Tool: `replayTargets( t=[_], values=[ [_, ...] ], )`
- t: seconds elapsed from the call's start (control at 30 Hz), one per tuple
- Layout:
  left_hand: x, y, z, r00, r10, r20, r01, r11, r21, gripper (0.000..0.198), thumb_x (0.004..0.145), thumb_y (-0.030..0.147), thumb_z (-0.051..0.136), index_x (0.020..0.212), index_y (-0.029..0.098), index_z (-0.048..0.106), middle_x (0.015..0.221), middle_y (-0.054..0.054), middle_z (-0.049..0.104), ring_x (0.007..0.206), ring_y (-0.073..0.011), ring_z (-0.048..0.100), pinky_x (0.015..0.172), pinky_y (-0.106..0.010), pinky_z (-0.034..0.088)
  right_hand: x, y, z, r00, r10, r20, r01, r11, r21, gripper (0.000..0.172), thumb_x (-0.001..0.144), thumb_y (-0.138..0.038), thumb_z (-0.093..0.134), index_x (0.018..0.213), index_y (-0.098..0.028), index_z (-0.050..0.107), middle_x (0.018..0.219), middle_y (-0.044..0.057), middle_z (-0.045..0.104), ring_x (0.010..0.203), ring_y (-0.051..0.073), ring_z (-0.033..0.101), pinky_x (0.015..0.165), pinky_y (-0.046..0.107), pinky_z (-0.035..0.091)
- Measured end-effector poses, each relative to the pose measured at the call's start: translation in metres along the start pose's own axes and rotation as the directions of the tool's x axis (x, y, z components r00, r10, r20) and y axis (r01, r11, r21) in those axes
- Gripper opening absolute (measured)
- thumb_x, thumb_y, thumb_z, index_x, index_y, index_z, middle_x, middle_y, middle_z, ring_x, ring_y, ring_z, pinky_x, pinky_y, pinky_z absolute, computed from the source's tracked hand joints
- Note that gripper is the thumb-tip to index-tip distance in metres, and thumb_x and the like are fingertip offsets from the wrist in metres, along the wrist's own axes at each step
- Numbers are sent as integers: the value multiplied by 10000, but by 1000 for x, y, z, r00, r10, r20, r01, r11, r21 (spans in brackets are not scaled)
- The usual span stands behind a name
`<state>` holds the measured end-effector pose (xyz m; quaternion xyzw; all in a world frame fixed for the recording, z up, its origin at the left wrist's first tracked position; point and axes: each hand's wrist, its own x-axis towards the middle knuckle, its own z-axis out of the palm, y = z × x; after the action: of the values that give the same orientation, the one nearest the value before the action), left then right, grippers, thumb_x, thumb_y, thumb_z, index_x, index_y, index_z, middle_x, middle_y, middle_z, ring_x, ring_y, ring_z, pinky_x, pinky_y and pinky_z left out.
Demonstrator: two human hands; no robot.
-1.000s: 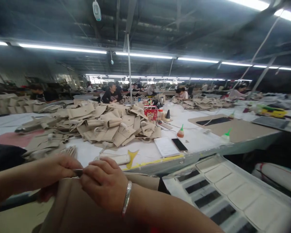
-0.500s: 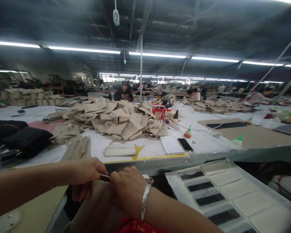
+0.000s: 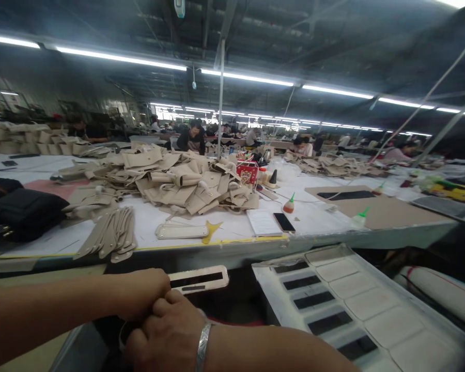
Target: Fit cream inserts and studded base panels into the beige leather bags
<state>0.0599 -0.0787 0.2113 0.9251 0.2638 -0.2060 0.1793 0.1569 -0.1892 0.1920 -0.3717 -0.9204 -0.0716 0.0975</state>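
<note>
A pale strap piece (image 3: 213, 280) with rounded corners and a black strip along it sticks out to the right from my left hand (image 3: 145, 292), which is closed on its near end. Just below, my right hand (image 3: 174, 330), with a silver bangle at the wrist, presses against the left one. Its fingers are curled, and what lies in them is hidden. A thin pale edge shows under the hands at the left. Ahead on the table lie a fan of beige straps (image 3: 114, 235), a flat cream strap piece (image 3: 180, 231) and a yellow forked piece (image 3: 211, 231).
Beige leather-like pieces (image 3: 194, 181) form a big heap on the white table (image 3: 232, 225). A notepad (image 3: 263, 222), a phone (image 3: 284, 222) and green-tipped bottles (image 3: 289, 204) stand right of it. A board (image 3: 356, 289) with pale panels and black strips lies low right. Black bags (image 3: 27, 209) sit left.
Both hands have moved down and left and come together. The beige piece they gripped has dropped from sight, and the pale strap with the black strip now shows. The view has shifted slightly.
</note>
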Motion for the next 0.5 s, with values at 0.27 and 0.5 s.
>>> replayTargets(
  t=[0.27, 0.5],
  values=[
    [5, -29, -44, 898, -439, 24, 393, 776, -494, 197, 657, 199, 396, 649, 124, 579, 550, -66, 590, 472, -175, 594, 449, -260, 489, -11, 13, -26, 950, 312, 16, -312, 950, 21, 166, 852, -308, 448, 854, -147, 489, 739, 61, 604, 623, 192, 585, 549, 323, 424],
    [-35, -4, -47, 959, -247, -140, 221, 958, -180, 358, 769, 416, 400, 614, 157, 593, 519, -25, 567, 498, -139, 546, 471, -211, 411, -13, 71, -33, 936, 250, 249, -260, 965, 7, 312, 630, -362, 683, 853, -157, 613, 836, 90, 659, 778, 256, 614, 623, 347, 454]
  ],
)
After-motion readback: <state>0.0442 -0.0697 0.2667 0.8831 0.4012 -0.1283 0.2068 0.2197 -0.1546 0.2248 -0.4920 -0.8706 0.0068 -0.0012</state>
